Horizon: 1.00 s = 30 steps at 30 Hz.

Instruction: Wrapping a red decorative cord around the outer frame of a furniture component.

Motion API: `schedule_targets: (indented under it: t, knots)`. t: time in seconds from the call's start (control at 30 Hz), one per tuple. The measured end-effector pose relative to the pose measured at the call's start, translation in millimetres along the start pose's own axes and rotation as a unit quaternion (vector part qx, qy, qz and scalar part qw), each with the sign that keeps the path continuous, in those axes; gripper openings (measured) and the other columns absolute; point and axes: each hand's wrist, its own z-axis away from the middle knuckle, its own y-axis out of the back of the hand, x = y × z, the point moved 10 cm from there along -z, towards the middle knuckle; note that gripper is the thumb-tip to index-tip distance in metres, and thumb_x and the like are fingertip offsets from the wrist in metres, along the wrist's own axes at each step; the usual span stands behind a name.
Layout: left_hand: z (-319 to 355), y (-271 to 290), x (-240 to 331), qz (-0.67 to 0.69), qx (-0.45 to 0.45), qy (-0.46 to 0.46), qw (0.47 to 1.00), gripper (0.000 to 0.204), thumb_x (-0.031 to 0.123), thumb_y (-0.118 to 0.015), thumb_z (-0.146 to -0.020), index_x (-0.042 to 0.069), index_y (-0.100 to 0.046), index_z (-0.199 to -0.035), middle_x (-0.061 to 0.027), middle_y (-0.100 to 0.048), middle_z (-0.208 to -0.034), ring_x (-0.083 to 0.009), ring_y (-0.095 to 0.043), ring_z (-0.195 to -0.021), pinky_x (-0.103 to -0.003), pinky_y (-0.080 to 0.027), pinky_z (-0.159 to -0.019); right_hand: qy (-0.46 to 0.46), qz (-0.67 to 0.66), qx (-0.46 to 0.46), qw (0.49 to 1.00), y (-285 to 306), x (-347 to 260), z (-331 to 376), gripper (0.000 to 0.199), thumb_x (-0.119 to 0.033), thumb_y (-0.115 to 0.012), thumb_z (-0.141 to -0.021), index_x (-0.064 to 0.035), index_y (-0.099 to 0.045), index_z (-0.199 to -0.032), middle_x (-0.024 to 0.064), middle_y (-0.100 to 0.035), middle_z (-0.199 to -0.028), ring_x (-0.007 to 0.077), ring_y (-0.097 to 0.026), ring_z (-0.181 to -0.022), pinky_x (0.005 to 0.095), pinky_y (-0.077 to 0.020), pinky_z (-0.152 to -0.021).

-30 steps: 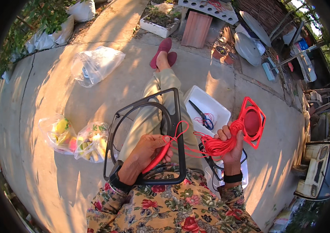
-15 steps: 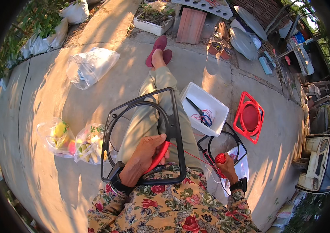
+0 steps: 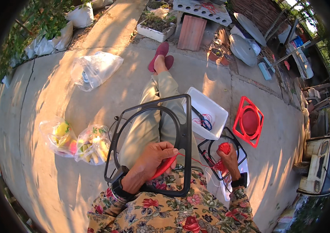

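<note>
My left hand (image 3: pixel 149 160) grips a black plastic square frame (image 3: pixel 188 136) with a round ring inside, held tilted over my lap. Its fingers close around a ring section wrapped in red cord (image 3: pixel 162 167), thumb and forefinger pinching at the wrapping's end. From there a loose red strand runs across to the right. Closed on a bunched red cord bundle (image 3: pixel 224 147), my right hand (image 3: pixel 231 162) is off to the right side. More red cord hangs in a tangle beside that hand. Beneath it lies a second black frame (image 3: pixel 242 146), partly covered by the hand and cord.
A white foam box (image 3: pixel 222 116) holds blue-handled scissors (image 3: pixel 207 124) and thin red cord. Right of it lies a red frame (image 3: pixel 238 120) with a round centre. Two clear bags of colourful items (image 3: pixel 91 145) sit at left, another plastic bag (image 3: pixel 99 70) farther off. My outstretched legs (image 3: pixel 169 87) lie ahead.
The black frame and my left hand have shifted slightly right and down. The strand between my hands has gone from taut to slack, and a cord tangle now shows beside my right hand.
</note>
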Motion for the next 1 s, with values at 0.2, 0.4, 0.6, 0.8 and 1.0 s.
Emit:
schedule_targets:
  t: [0.2, 0.4, 0.6, 0.8, 1.0]
  knots:
    - [14, -24, 10, -0.062, -0.032, -0.017, 0.997, 0.014, 0.016, -0.062, -0.092, 0.002, -0.058, -0.09, -0.0061, -0.06, -0.063, -0.0109, -0.054, -0.046, -0.023, -0.042, -0.041, 0.047, -0.134, -0.124, 0.982, -18, -152, -18, 0.048, -0.029, -0.069, -0.078, -0.001, -0.05, -0.112, 0.0096, -0.059, -0.093, 0.0199, -0.059, -0.083, 0.033, -0.0481, -0.074]
    - [13, -61, 12, -0.157, -0.105, -0.08, 0.979, 0.016, 0.016, -0.063, -0.092, 0.001, -0.06, -0.095, -0.0004, -0.058, -0.067, -0.0053, -0.052, -0.056, -0.019, -0.038, -0.047, 0.235, -0.018, -0.261, 0.936, -106, -243, -15, 0.059, -0.031, -0.069, -0.083, 0.0009, -0.044, -0.126, 0.0161, -0.059, -0.099, 0.0254, -0.06, -0.09, 0.0365, -0.0477, -0.082]
    - [12, -20, 11, -0.23, -0.03, -0.088, 0.969, 0.016, 0.017, -0.063, -0.091, 0.001, -0.063, -0.095, 0.0009, -0.061, -0.072, -0.0034, -0.05, -0.058, -0.021, -0.039, -0.05, 0.478, 0.143, -0.14, 0.855, -136, -278, 9, 0.072, -0.038, -0.066, -0.082, 0.0004, -0.038, -0.135, 0.0174, -0.058, -0.115, 0.0346, -0.054, -0.107, 0.0442, -0.0387, -0.095]
    - [5, -1, 5, -0.289, 0.001, -0.084, 0.954, 0.017, 0.017, -0.063, -0.09, 0.0, -0.065, -0.095, -0.0009, -0.066, -0.075, -0.0051, -0.052, -0.059, -0.023, -0.044, -0.053, 0.485, 0.112, -0.017, 0.867, -107, -249, 24, 0.055, -0.035, -0.064, -0.084, 0.0003, -0.052, -0.123, 0.0153, -0.057, -0.117, 0.0319, -0.055, -0.106, 0.043, -0.0405, -0.093]
    - [8, -8, 15, -0.364, 0.003, -0.094, 0.927, 0.024, 0.021, -0.062, -0.09, -0.002, -0.066, -0.095, -0.0046, -0.065, -0.068, -0.0096, -0.058, -0.058, -0.028, -0.047, -0.054, 0.25, -0.04, -0.023, 0.967, -31, -158, 1, 0.021, -0.016, -0.059, -0.092, 0.0002, -0.064, -0.104, 0.0044, -0.066, -0.083, 0.0125, -0.062, -0.077, 0.0263, -0.0493, -0.072]
